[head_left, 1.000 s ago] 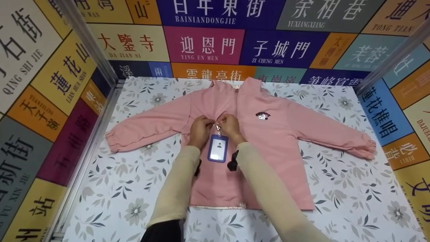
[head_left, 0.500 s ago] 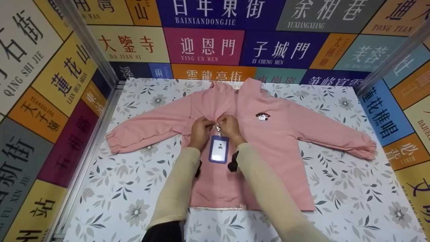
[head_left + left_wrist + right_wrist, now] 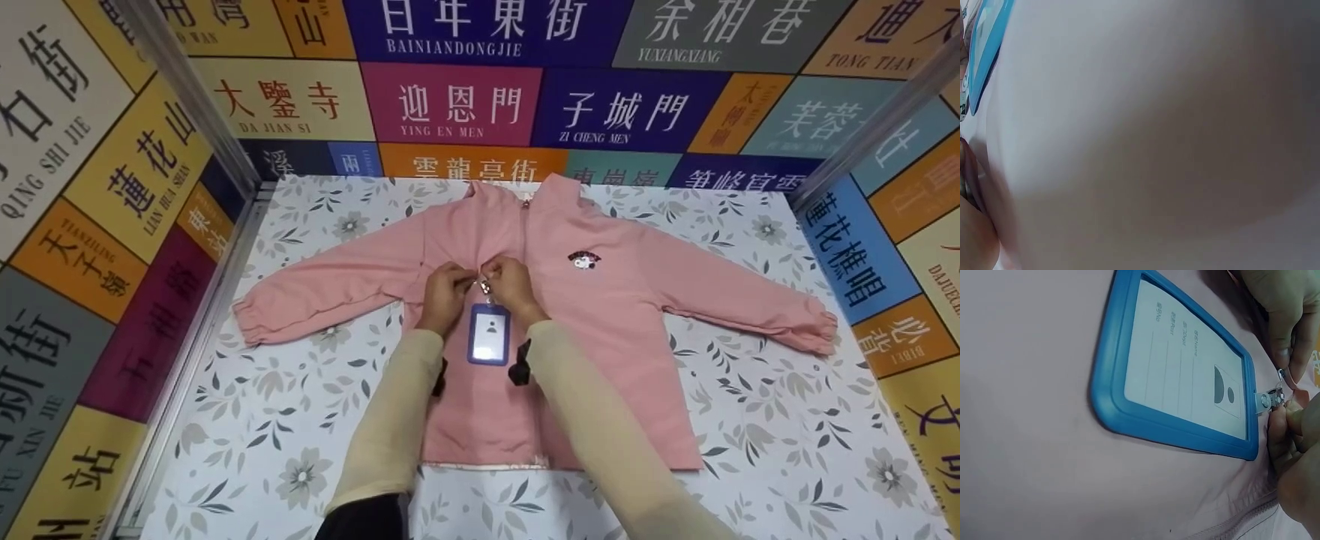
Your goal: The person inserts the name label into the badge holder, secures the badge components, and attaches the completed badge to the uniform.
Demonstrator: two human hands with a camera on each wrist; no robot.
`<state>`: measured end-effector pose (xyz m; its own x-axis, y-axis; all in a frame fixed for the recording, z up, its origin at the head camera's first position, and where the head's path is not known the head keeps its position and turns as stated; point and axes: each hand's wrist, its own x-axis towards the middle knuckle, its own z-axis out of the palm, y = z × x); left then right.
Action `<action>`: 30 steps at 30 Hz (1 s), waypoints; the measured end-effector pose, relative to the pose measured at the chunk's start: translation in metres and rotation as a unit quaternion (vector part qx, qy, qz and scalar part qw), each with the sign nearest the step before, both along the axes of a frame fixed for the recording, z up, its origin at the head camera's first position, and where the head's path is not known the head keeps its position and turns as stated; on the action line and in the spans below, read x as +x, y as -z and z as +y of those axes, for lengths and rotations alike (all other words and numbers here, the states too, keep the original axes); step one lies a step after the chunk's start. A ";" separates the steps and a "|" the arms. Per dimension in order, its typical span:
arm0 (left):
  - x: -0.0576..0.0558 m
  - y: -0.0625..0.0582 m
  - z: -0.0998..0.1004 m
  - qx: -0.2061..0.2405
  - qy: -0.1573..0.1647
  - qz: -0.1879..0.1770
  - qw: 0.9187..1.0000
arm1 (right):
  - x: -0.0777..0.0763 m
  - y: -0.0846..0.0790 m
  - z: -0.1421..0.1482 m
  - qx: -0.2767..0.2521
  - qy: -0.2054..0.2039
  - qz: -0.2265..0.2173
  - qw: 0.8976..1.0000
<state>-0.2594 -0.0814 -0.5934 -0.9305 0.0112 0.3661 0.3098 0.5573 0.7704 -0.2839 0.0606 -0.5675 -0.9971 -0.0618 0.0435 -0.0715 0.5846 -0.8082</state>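
A pink zip-up jacket lies spread flat, sleeves out to both sides. On its left front panel is a blue-framed badge holder with a white card, seen close up in the right wrist view. A metal clip joins the holder's top. My left hand pinches a thin silver pin above that clip, thumb against finger. Close beside it, my right hand pinches the clip's metal end; its fingertips partly hide it. Pink cloth bunches around both hands' fingertips. Blurred cloth fills most of the left wrist view.
Under the jacket is a table with a white leaf-and-flower covering. Coloured sign panels stand behind it and along both sides. The jacket's zipper runs just right of the hands, and a cartoon patch sits farther right.
Both hands stay together at the same place on the jacket, still pinching. The badge holder has shifted very slightly down and right, and the head view has moved a little.
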 end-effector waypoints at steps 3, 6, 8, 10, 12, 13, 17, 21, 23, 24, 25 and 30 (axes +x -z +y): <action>0.001 0.002 0.000 -0.003 0.007 0.014 1.000 | 0.000 0.002 0.001 0.017 -0.018 0.016 1.000; 0.002 0.003 0.000 -0.003 0.015 0.024 1.000 | 0.000 0.003 0.001 0.032 -0.031 0.033 0.998; 0.003 0.004 0.000 0.000 0.015 0.023 1.000 | -0.001 0.003 0.002 0.032 -0.032 0.035 0.998; 0.003 0.004 0.000 0.004 0.014 0.017 1.000 | -0.001 0.003 0.002 0.023 -0.030 0.034 0.999; 0.003 0.003 0.000 0.002 0.011 0.011 1.000 | -0.002 0.003 0.002 0.016 -0.031 0.027 0.999; 0.003 0.003 -0.001 0.000 0.011 0.007 1.000 | -0.002 0.004 0.002 0.011 -0.032 0.022 0.999; 0.003 0.002 -0.003 -0.018 0.013 -0.007 1.000 | -0.004 0.005 0.003 -0.005 -0.032 0.013 0.999; 0.003 0.002 -0.004 -0.037 0.005 -0.022 0.999 | -0.004 0.005 0.004 -0.025 -0.029 0.005 0.999; 0.004 0.002 -0.005 -0.039 -0.002 -0.035 0.999 | -0.005 0.004 0.005 -0.041 -0.031 -0.013 0.999; 0.004 0.001 -0.005 -0.039 -0.006 -0.038 0.999 | -0.005 0.003 0.005 -0.050 -0.032 -0.024 0.998; 0.005 0.001 -0.005 -0.036 -0.009 -0.043 0.998 | -0.006 0.002 0.005 -0.061 -0.034 -0.039 0.997; 0.005 -0.002 -0.005 -0.029 -0.019 -0.045 0.998 | -0.008 -0.003 0.006 -0.104 -0.030 -0.096 0.989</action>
<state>-0.2543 -0.0867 -0.5918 -0.9598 -0.0069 0.2805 0.2179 0.6116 0.7606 -0.2915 0.0662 -0.5641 -0.9830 -0.1311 -0.1289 0.0659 0.4035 -0.9126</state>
